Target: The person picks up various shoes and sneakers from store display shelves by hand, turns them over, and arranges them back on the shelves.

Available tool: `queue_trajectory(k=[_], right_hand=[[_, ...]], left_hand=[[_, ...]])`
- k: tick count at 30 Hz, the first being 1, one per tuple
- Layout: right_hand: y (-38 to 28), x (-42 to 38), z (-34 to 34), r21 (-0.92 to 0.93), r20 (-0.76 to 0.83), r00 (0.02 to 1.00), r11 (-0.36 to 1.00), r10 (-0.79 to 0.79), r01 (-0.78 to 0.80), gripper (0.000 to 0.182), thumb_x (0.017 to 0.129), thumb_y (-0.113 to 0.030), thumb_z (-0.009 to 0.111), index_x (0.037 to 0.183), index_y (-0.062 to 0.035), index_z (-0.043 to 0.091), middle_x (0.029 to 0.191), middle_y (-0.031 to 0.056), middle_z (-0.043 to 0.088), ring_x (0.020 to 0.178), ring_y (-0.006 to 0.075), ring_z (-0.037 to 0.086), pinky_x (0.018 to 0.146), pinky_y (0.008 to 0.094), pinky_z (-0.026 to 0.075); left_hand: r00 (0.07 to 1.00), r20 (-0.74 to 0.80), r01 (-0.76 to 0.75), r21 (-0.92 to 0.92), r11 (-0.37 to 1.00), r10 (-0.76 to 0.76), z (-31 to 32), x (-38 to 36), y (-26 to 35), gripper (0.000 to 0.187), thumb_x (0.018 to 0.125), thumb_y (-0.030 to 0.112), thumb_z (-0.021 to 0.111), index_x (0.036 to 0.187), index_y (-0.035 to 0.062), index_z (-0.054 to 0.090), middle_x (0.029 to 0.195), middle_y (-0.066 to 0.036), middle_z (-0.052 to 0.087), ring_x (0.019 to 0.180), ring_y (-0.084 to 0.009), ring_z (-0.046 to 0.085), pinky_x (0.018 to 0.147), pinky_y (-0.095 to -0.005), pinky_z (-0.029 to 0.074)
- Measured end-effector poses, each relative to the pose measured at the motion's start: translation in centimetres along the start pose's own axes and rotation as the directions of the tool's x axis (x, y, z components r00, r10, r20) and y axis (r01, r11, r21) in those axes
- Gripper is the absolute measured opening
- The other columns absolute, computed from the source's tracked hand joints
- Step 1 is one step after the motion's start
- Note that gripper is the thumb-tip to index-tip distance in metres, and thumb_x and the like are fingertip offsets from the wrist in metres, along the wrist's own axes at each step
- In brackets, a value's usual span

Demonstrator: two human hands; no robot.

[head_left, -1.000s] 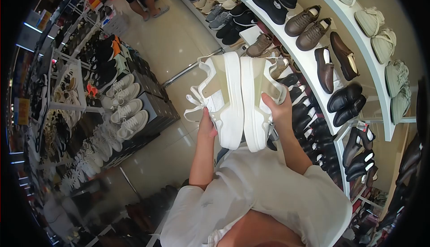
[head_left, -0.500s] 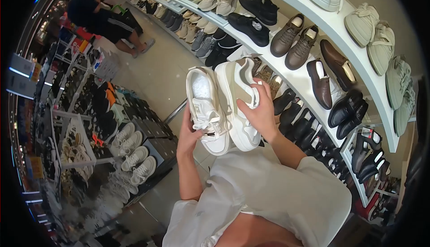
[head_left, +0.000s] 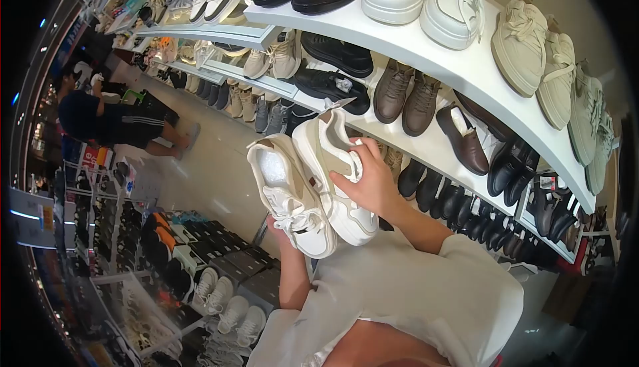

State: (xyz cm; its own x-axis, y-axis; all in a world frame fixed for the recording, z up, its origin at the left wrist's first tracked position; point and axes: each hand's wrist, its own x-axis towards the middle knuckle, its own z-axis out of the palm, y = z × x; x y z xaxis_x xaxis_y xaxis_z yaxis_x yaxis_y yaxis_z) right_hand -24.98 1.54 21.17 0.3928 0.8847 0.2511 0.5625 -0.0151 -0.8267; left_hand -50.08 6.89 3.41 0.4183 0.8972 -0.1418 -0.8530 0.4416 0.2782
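A pair of white and beige sneakers is held side by side in front of my chest, toes toward me. The left sneaker (head_left: 291, 197) shows its laces and white stuffing in its opening. My left hand (head_left: 279, 235) grips it from the outer side, its fingers mostly hidden behind the shoe. The right sneaker (head_left: 336, 177) is turned to show its side and thick white sole, touching the other one. My right hand (head_left: 367, 179) is closed around it, thumb on the side panel and fingers at the collar.
A curved white shelf (head_left: 459, 41) carries white and pale green sneakers, with brown and black shoes on lower shelves. Stacked boxes (head_left: 249, 267) with white sneakers (head_left: 226, 304) stand at lower left. A person (head_left: 113, 117) in dark clothes is in the aisle at upper left.
My view has shifted, showing more of the upper shelf. Both sneakers have moved left and slightly down in view. My left thumb, visible over the left sneaker before, is now out of sight.
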Motion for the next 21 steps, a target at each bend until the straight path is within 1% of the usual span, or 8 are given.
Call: queue_trajectory(k=[3,5,9,11,13,15,16,21], right_hand=[[-0.1,2.1,1.4,-0.059,-0.066,0.997,0.998,0.033,-0.037,0.049,0.079,-0.027,0.078,0.111,0.0044,0.057,0.121,0.0161,0.052,0.105,0.0337,0.060,0.086,0.0382,0.051],[-0.4,3.8,2.5,-0.072,-0.074,0.989,0.989,0.128,-0.133,0.049,0.078,-0.026,0.078,0.110,0.0044,0.058,0.117,0.0156,0.052,0.103,0.0336,0.060,0.086,0.0393,0.050],[-2.4,5.9,5.6,-0.354,-0.233,0.958,0.932,-0.167,0.077,0.035,0.074,-0.017,0.077,0.097,0.0045,0.060,0.112,0.0158,0.053,0.098,0.0344,0.058,0.089,0.0438,0.047],[-3.1,7.1,7.1,-0.411,-0.288,0.929,0.906,-0.232,0.099,0.031,0.072,-0.014,0.076,0.093,0.0037,0.061,0.110,0.0153,0.054,0.099,0.0344,0.057,0.090,0.0440,0.046],[-2.9,7.6,9.1,-0.238,-0.197,0.956,0.956,-0.218,0.169,0.025,0.069,-0.009,0.077,0.085,0.0007,0.060,0.107,0.0133,0.059,0.102,0.0328,0.058,0.092,0.0397,0.045],[-3.2,8.6,10.5,-0.243,-0.276,0.942,0.962,-0.191,0.124,0.025,0.068,-0.006,0.077,0.084,-0.0010,0.059,0.096,0.0121,0.060,0.098,0.0337,0.057,0.090,0.0400,0.045],[-3.0,9.1,11.0,-0.312,-0.281,0.940,0.945,-0.192,0.100,0.025,0.068,-0.007,0.076,0.085,-0.0010,0.059,0.094,0.0121,0.060,0.096,0.0338,0.057,0.088,0.0404,0.045],[-3.9,9.4,11.6,-0.444,-0.262,0.956,0.896,-0.129,-0.001,0.027,0.071,-0.011,0.075,0.090,-0.0003,0.059,0.088,0.0143,0.058,0.090,0.0341,0.057,0.083,0.0416,0.044]], left_hand=[[0.967,-0.200,0.197,0.197,0.960,-0.158,-4.2,5.4,1.1,0.067,0.082,0.042,0.041,0.133,0.0016,0.053,0.120,-0.021,0.063,0.106,-0.0400,0.063,0.093,-0.0512,0.053],[0.954,-0.288,0.229,0.516,0.826,-0.085,4.7,6.1,1.9,0.073,0.080,0.041,0.039,0.140,0.0004,0.047,0.128,-0.024,0.058,0.111,-0.0423,0.061,0.096,-0.0526,0.051],[0.931,-0.283,0.343,0.474,0.811,-0.229,7.8,9.1,4.8,0.079,0.080,0.045,0.039,0.144,-0.0007,0.041,0.135,-0.028,0.053,0.119,-0.0427,0.057,0.100,-0.0513,0.049],[0.717,0.348,0.636,0.028,0.771,-0.604,7.5,12.0,6.7,0.083,0.079,0.047,0.044,0.145,-0.0029,0.040,0.135,-0.031,0.051,0.120,-0.0431,0.056,0.103,-0.0499,0.048],[0.684,0.396,0.666,0.004,0.746,-0.612,8.6,13.4,8.3,0.086,0.076,0.044,0.049,0.144,-0.0070,0.038,0.136,-0.033,0.050,0.121,-0.0430,0.056,0.104,-0.0498,0.047],[0.839,-0.063,0.513,0.420,0.749,-0.540,6.7,15.6,9.3,0.075,0.086,0.048,0.042,0.139,-0.0044,0.045,0.126,-0.026,0.059,0.104,-0.0369,0.065,0.087,-0.0466,0.057],[0.807,-0.053,0.582,0.247,0.775,-0.588,5.4,16.5,9.5,0.067,0.082,0.033,0.040,0.135,-0.0065,0.048,0.122,-0.025,0.061,0.104,-0.0370,0.065,0.088,-0.0486,0.056],[0.729,-0.057,0.675,0.226,0.702,-0.683,2.8,19.7,10.1,0.064,0.085,0.041,0.042,0.134,0.0010,0.051,0.119,-0.021,0.063,0.102,-0.0353,0.065,0.086,-0.0486,0.057]])
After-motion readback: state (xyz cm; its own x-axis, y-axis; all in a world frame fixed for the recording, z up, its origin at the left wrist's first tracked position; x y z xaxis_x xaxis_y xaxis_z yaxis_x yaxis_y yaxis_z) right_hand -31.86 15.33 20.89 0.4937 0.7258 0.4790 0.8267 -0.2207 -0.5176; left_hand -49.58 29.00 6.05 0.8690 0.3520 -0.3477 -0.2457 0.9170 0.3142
